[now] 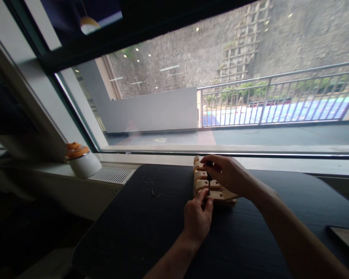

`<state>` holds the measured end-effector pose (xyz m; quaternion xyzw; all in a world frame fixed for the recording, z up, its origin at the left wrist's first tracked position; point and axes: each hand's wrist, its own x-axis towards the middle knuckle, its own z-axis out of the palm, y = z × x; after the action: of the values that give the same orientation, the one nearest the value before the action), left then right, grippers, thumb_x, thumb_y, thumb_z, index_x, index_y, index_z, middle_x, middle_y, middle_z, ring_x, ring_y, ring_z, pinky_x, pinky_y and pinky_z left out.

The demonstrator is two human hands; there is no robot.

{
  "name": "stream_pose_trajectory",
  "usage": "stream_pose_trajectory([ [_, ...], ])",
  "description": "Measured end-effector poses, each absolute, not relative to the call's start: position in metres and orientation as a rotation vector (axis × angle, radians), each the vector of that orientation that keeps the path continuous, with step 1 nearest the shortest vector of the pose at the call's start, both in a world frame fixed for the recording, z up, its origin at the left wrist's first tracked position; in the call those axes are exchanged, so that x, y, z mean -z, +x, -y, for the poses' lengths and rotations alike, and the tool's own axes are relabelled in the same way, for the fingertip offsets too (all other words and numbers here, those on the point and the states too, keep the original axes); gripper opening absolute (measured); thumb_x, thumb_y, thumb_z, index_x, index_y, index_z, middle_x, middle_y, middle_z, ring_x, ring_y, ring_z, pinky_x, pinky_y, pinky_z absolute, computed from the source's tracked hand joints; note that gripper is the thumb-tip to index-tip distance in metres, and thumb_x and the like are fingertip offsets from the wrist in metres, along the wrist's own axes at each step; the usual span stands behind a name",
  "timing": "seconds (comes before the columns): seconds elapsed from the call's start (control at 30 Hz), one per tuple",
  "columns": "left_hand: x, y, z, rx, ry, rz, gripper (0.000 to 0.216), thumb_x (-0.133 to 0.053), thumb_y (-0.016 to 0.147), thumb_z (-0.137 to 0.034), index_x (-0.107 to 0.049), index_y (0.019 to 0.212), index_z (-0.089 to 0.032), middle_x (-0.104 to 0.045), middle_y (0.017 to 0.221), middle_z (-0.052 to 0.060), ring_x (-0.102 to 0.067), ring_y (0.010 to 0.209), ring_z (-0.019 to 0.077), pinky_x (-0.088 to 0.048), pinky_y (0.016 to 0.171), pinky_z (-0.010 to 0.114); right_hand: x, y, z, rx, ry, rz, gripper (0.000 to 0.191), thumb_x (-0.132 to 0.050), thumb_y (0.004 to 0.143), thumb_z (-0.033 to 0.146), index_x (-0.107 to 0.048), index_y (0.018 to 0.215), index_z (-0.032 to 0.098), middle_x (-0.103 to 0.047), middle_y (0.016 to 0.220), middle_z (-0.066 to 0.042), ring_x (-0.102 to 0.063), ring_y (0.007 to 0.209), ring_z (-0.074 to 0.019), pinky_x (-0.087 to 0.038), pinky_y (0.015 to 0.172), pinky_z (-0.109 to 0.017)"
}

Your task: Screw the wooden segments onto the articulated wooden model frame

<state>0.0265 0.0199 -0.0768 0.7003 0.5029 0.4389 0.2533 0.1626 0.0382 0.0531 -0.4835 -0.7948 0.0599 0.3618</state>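
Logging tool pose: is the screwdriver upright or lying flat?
Upright: the screwdriver stands tip-down on the wooden piece, with the right hand gripping its top.

wooden piece [212, 190]: pale tan | table [139, 224]: black | pot [83, 162]: white, orange lid
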Motion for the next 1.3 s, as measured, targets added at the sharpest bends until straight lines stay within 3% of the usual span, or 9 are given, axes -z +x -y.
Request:
stream_pose_trajectory([
  [0.13, 0.076, 0.026, -0.019, -1.186, 1.913, -1.370, 0.032, -0.049, 0.088, -0.034, -0.063, 0.115, -0.023, -0.074, 0.097, 0.005, -0.070, 0.079, 0.0188, -0.054, 0.072, 0.026, -0.051, 0.165, -0.039, -0.301, -1.222, 2.074, 0.036, -0.047, 0.086, 0.023, -0.066, 0.116, 0.019, -0.067, 0.070, 0.000, -0.050, 0.051, -0.0096, -0.035, 0.049, -0.021],
  [0.27, 0.075, 0.027, -0.018, -1.168, 1.912, -1.385, 0.032, -0.048, 0.089, -0.035, -0.063, 0.115, -0.024, -0.074, 0.086, 0.004, -0.068, 0.067, 0.0169, -0.053, 0.064, 0.025, -0.050, 0.170, -0.040, -0.288, -1.225, 2.076, 0.035, -0.048, 0.088, 0.030, -0.066, 0.117, 0.021, -0.064, 0.062, 0.001, -0.048, 0.048, -0.0097, -0.033, 0.048, -0.022],
  [0.67, 0.077, 0.025, -0.018, -1.167, 1.903, -1.361, 0.033, -0.048, 0.090, -0.035, -0.062, 0.117, -0.022, -0.071, 0.069, 0.002, -0.066, 0.058, 0.0155, -0.053, 0.061, 0.023, -0.053, 0.167, -0.039, -0.154, -1.247, 2.061, 0.019, -0.055, 0.084, 0.033, -0.068, 0.093, 0.022, -0.063, 0.063, 0.002, -0.051, 0.054, -0.0110, -0.036, 0.052, -0.022],
  [0.83, 0.075, 0.026, -0.018, -1.172, 1.902, -1.372, 0.034, -0.049, 0.089, -0.033, -0.063, 0.117, -0.022, -0.072, 0.072, 0.002, -0.066, 0.058, 0.0156, -0.054, 0.060, 0.023, -0.052, 0.162, -0.039, -0.214, -1.223, 2.085, 0.021, -0.051, 0.084, 0.025, -0.069, 0.095, 0.021, -0.068, 0.073, 0.000, -0.057, 0.060, -0.0121, -0.039, 0.056, -0.023],
  [0.97, 0.075, 0.026, -0.018, -1.179, 1.903, -1.380, 0.034, -0.049, 0.088, -0.033, -0.063, 0.117, -0.022, -0.072, 0.074, 0.003, -0.066, 0.058, 0.0155, -0.054, 0.060, 0.023, -0.052, 0.161, -0.038, -0.361, -1.144, 2.110, 0.036, -0.046, 0.085, 0.020, -0.065, 0.115, 0.021, -0.071, 0.092, -0.004, -0.062, 0.071, -0.0134, -0.042, 0.061, -0.022],
  [1.17, 0.076, 0.026, -0.019, -1.153, 1.903, -1.377, 0.034, -0.047, 0.089, -0.034, -0.062, 0.117, -0.022, -0.071, 0.069, 0.002, -0.064, 0.054, 0.0148, -0.053, 0.059, 0.023, -0.048, 0.168, -0.040, -0.302, -1.236, 2.090, 0.038, -0.048, 0.088, 0.031, -0.064, 0.121, 0.022, -0.066, 0.064, 0.000, -0.053, 0.051, -0.0110, -0.034, 0.048, -0.022],
  [1.3, 0.076, 0.025, -0.018, -1.164, 1.908, -1.371, 0.034, -0.048, 0.089, -0.034, -0.062, 0.118, -0.022, -0.071, 0.070, 0.002, -0.065, 0.055, 0.0150, -0.053, 0.060, 0.023, -0.049, 0.168, -0.040, -0.234, -1.230, 2.075, 0.034, -0.052, 0.087, 0.034, -0.067, 0.113, 0.020, -0.064, 0.062, 0.000, -0.052, 0.052, -0.0113, -0.035, 0.050, -0.022],
])
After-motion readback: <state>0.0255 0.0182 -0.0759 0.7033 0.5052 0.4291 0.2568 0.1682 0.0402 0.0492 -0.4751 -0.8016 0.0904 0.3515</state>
